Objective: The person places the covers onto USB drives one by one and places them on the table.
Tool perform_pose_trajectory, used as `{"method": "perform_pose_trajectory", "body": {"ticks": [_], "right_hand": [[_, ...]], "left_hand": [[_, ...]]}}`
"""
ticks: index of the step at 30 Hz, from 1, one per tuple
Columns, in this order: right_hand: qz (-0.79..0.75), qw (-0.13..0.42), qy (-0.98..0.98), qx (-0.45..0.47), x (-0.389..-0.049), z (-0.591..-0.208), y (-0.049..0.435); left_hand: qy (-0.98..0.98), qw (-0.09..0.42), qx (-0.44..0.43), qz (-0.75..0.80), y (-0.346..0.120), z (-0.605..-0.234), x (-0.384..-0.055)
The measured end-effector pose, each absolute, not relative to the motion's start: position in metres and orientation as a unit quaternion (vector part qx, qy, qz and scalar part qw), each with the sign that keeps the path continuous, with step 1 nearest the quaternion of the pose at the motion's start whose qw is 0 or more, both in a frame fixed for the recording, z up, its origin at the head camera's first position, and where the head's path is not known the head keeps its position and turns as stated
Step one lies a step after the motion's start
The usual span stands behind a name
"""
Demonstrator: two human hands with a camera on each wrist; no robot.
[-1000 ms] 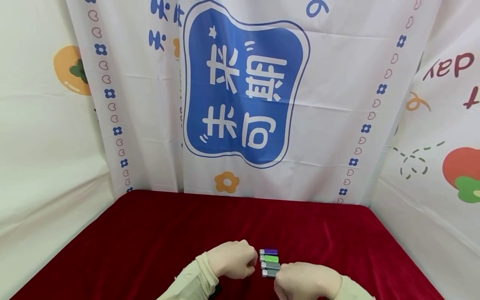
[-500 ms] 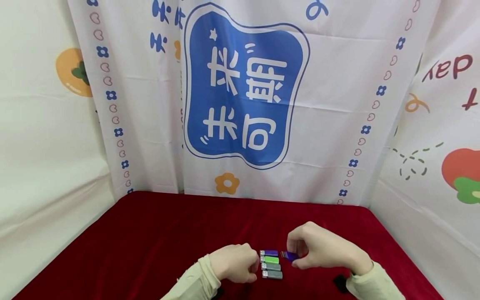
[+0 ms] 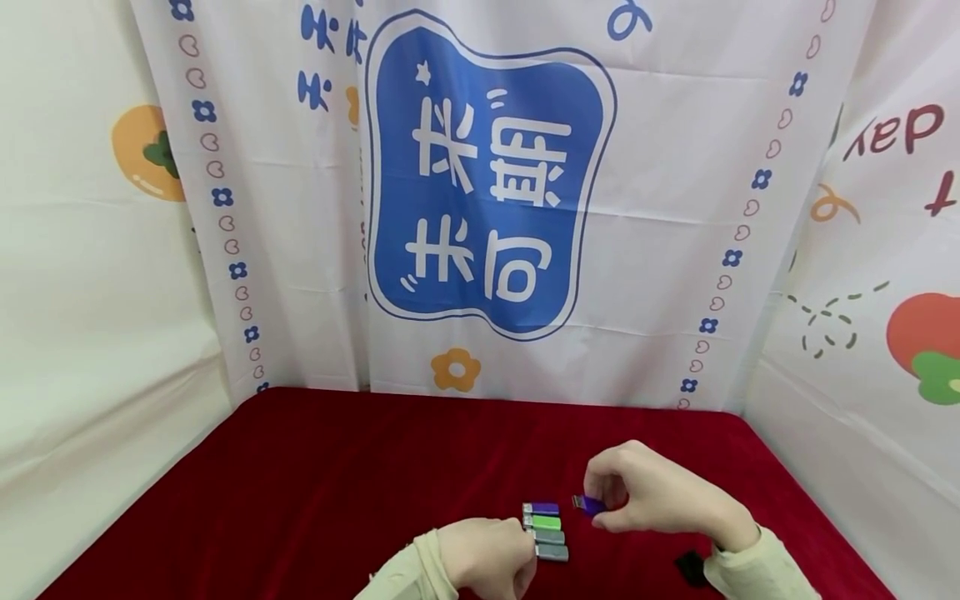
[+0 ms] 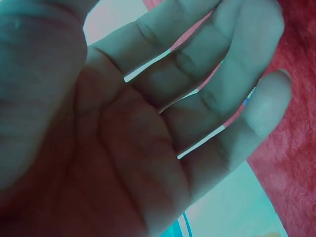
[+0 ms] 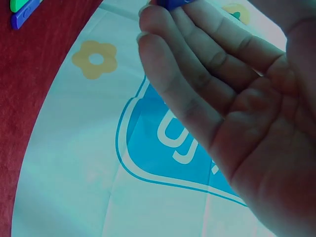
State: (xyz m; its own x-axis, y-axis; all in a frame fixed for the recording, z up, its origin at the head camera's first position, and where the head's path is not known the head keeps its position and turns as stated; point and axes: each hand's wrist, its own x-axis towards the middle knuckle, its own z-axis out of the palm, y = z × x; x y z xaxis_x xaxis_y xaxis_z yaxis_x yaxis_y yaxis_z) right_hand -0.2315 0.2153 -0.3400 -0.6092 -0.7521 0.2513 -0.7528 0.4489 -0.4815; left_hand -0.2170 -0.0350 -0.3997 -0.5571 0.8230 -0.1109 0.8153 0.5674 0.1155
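A short row of USB sticks lies on the red cloth (image 3: 337, 483): purple (image 3: 542, 507) at the far end, then green (image 3: 544, 522), then two grey ones (image 3: 551, 545). My right hand (image 3: 600, 507) hovers just right of the row and pinches another purple stick (image 3: 589, 503) at its fingertips; that stick's end shows past the fingers (image 5: 175, 4) in the right wrist view. My left hand (image 3: 517, 560) rests at the near left of the row beside the grey sticks. Its fingers (image 4: 232, 74) are loosely bent and hold nothing.
White printed cloth with a big blue panel (image 3: 487, 175) hangs behind and on both sides of the table. A small black object (image 3: 692, 568) lies by my right sleeve. Bare red cloth stretches left and behind the row.
My right hand has risen from the near end of the row to its right side, holding a purple stick. My left hand has drawn back toward me.
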Motion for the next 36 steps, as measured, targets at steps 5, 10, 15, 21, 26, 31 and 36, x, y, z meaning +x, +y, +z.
{"method": "perform_pose_trajectory", "body": {"ticks": [5, 10, 15, 21, 26, 31, 36], "right_hand": [[0.286, 0.012, -0.855, 0.433, -0.231, -0.335, 0.220], [0.287, 0.017, -0.856, 0.430, -0.231, -0.335, 0.221], [0.292, 0.018, -0.853, 0.433, -0.232, -0.336, 0.222], [0.297, 0.016, -0.854, 0.427, -0.231, -0.337, 0.223], [0.300, 0.014, -0.853, 0.426, -0.231, -0.337, 0.223], [0.300, 0.011, -0.853, 0.428, -0.231, -0.338, 0.222], [0.297, 0.009, -0.854, 0.427, -0.232, -0.337, 0.221]], "left_hand": [[0.879, 0.088, 0.469, 0.013, -0.033, -0.401, -0.215], [0.866, 0.077, 0.494, 0.011, -0.029, -0.403, -0.213], [0.860, 0.070, 0.506, 0.001, -0.026, -0.404, -0.210], [0.860, 0.094, 0.501, -0.011, -0.022, -0.408, -0.209], [0.860, 0.101, 0.500, -0.014, -0.021, -0.409, -0.209], [0.855, 0.104, 0.508, -0.014, -0.021, -0.409, -0.209], [0.854, 0.091, 0.512, -0.021, -0.021, -0.410, -0.209]]}}
